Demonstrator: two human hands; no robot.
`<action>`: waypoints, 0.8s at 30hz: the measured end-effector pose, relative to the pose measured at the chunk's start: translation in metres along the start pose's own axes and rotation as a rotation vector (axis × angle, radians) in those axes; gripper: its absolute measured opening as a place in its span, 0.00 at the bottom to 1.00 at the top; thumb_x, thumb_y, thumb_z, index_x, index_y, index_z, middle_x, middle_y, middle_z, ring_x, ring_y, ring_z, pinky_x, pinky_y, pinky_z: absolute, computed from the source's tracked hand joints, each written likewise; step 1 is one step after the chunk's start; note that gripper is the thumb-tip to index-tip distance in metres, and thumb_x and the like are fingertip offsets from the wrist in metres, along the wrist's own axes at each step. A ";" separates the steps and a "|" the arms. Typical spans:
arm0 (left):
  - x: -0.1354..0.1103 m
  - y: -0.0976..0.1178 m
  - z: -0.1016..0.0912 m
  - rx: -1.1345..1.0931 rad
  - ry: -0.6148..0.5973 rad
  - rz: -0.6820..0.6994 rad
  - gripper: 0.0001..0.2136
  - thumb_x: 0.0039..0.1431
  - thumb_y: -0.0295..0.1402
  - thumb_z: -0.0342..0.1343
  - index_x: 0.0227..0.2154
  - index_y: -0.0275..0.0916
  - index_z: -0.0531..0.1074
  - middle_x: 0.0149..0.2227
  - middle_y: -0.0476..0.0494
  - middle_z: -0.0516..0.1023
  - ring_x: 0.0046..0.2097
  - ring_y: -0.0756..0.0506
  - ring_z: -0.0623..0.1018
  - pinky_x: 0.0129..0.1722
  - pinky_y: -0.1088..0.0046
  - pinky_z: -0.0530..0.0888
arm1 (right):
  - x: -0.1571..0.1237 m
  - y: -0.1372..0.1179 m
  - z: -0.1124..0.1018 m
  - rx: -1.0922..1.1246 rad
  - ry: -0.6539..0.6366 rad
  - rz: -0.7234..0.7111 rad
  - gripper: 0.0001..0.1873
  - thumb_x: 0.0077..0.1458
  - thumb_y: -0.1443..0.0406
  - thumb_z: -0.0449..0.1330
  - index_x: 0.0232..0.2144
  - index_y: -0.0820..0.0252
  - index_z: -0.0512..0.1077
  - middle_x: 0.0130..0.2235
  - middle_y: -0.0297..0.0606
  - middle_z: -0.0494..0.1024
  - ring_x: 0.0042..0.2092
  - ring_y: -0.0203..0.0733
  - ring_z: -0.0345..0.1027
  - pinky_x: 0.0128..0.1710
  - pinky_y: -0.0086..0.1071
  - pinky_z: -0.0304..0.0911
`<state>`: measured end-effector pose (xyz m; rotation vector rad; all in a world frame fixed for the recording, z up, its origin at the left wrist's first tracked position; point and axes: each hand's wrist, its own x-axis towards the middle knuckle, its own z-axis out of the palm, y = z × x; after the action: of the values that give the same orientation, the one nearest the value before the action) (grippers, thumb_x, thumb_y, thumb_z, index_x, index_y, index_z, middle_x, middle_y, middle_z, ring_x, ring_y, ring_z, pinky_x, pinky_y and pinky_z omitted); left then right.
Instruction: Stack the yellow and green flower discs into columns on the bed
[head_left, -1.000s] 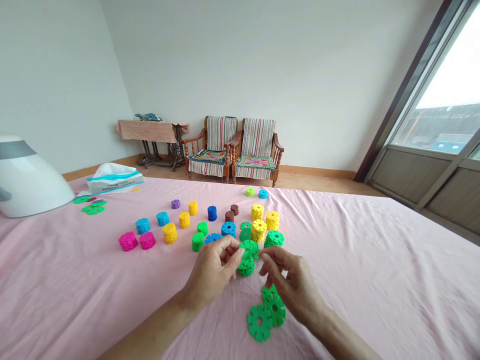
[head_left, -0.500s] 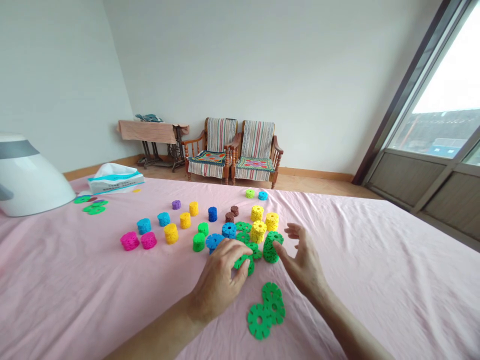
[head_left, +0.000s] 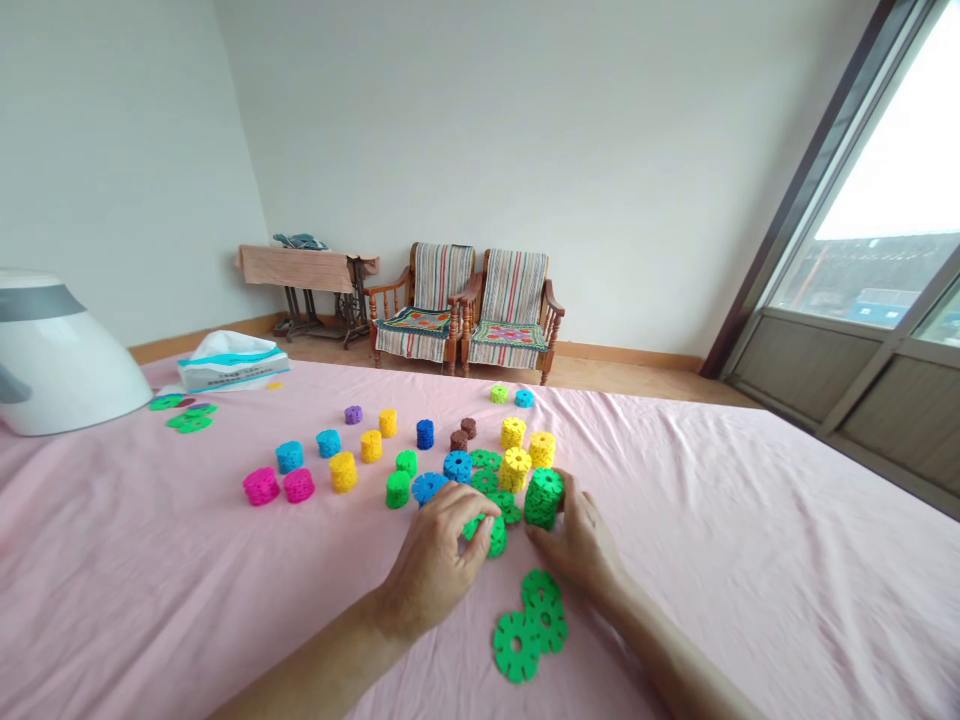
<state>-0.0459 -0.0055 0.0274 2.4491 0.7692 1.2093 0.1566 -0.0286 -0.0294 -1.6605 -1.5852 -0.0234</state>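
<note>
Right hand (head_left: 579,527): curled, not spread, with the fingers and thumb closed around the lower sides of the stack.

Green stack (head_left: 544,499): upright on the sheet, between the right hand and the yellow stack (head_left: 514,469), its long axis pointing straight up and its flat, holed end facing the ceiling.

Left hand (head_left: 433,562): knuckles raised and fingers curled down over a small cluster of green discs (head_left: 489,535), just left of the green stack. Whether it is pinching them or only resting on them, I can't tell, and the way they lie is partly hidden.

Nearby pieces: a blue disc (head_left: 428,488) lies just past the left hand's fingers, and a blue stack (head_left: 457,466) stands beyond it. Three loose green discs (head_left: 525,635) lie flat and overlapping on the sheet, nearer the person.

Bed: a pink sheet (head_left: 757,570) carries rows of short stacks, including magenta ones (head_left: 261,486) at the left.

Room: a white appliance (head_left: 60,360) and a tissue packet (head_left: 232,363) sit at the far left; two striped wooden armchairs (head_left: 465,312) stand against the far wall.
</note>
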 end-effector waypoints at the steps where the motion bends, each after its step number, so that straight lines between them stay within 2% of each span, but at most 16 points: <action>1: 0.000 0.000 0.000 -0.001 0.006 0.000 0.07 0.60 0.24 0.51 0.34 0.40 0.73 0.34 0.46 0.77 0.40 0.44 0.75 0.41 0.67 0.71 | 0.000 0.000 0.000 -0.005 0.012 -0.006 0.24 0.45 0.66 0.57 0.47 0.60 0.61 0.34 0.39 0.74 0.36 0.48 0.67 0.37 0.38 0.63; 4: 0.000 -0.001 -0.001 -0.001 0.026 0.000 0.07 0.60 0.24 0.51 0.35 0.41 0.73 0.34 0.47 0.77 0.40 0.44 0.75 0.41 0.67 0.71 | -0.001 -0.001 0.003 -0.012 0.029 -0.009 0.19 0.43 0.68 0.56 0.41 0.59 0.63 0.32 0.38 0.74 0.35 0.46 0.67 0.35 0.37 0.62; 7: 0.000 -0.002 -0.001 0.002 0.037 -0.001 0.07 0.60 0.24 0.51 0.35 0.40 0.73 0.34 0.47 0.77 0.40 0.45 0.75 0.41 0.67 0.71 | 0.000 -0.001 0.005 0.015 0.046 0.002 0.18 0.42 0.68 0.56 0.40 0.59 0.64 0.34 0.38 0.74 0.35 0.46 0.67 0.36 0.37 0.63; 9: 0.000 -0.003 -0.001 0.004 0.042 -0.001 0.07 0.60 0.25 0.51 0.34 0.40 0.73 0.34 0.46 0.77 0.39 0.45 0.75 0.40 0.67 0.71 | 0.002 -0.001 0.003 0.092 0.034 0.030 0.19 0.43 0.68 0.55 0.41 0.60 0.65 0.33 0.37 0.74 0.34 0.44 0.68 0.34 0.35 0.63; 12: 0.000 -0.004 -0.001 0.005 0.047 -0.004 0.07 0.61 0.25 0.51 0.34 0.40 0.73 0.34 0.46 0.77 0.39 0.45 0.75 0.40 0.68 0.71 | 0.006 -0.002 -0.003 0.252 -0.016 0.105 0.22 0.46 0.69 0.53 0.47 0.62 0.64 0.26 0.31 0.72 0.26 0.39 0.67 0.27 0.31 0.62; 15: 0.000 -0.004 -0.001 0.016 0.029 -0.020 0.07 0.61 0.25 0.50 0.33 0.40 0.73 0.33 0.46 0.77 0.39 0.45 0.75 0.39 0.68 0.71 | 0.009 -0.005 -0.007 0.391 -0.012 0.162 0.25 0.48 0.68 0.52 0.51 0.63 0.62 0.24 0.29 0.72 0.24 0.38 0.68 0.26 0.30 0.64; 18: 0.000 -0.004 0.000 0.035 -0.006 -0.037 0.08 0.61 0.25 0.50 0.33 0.40 0.73 0.33 0.46 0.76 0.38 0.45 0.75 0.39 0.68 0.71 | 0.009 -0.010 -0.005 0.552 -0.039 0.162 0.26 0.51 0.66 0.55 0.54 0.62 0.61 0.30 0.34 0.77 0.29 0.40 0.73 0.29 0.32 0.69; 20: 0.000 -0.004 0.000 0.045 -0.039 -0.044 0.08 0.60 0.25 0.50 0.33 0.40 0.73 0.33 0.46 0.77 0.38 0.45 0.75 0.39 0.68 0.72 | 0.009 -0.013 -0.004 0.657 -0.085 0.102 0.27 0.53 0.65 0.55 0.56 0.60 0.61 0.38 0.39 0.79 0.36 0.42 0.75 0.37 0.36 0.72; 22: 0.000 -0.004 0.000 0.053 -0.069 -0.046 0.08 0.59 0.24 0.50 0.34 0.40 0.73 0.34 0.46 0.77 0.39 0.45 0.76 0.39 0.68 0.72 | 0.008 -0.016 -0.004 0.718 -0.121 0.029 0.26 0.56 0.64 0.54 0.58 0.58 0.60 0.47 0.42 0.77 0.45 0.43 0.74 0.46 0.40 0.70; 24: 0.000 -0.004 0.001 0.054 -0.082 -0.044 0.08 0.59 0.23 0.50 0.34 0.41 0.73 0.34 0.46 0.77 0.39 0.45 0.76 0.40 0.68 0.72 | 0.007 -0.019 -0.005 0.697 -0.113 -0.005 0.23 0.60 0.64 0.51 0.57 0.57 0.61 0.51 0.44 0.74 0.50 0.45 0.71 0.50 0.43 0.68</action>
<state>-0.0468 -0.0025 0.0249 2.4944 0.8380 1.0785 0.1452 -0.0285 -0.0125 -1.1183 -1.4482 0.5659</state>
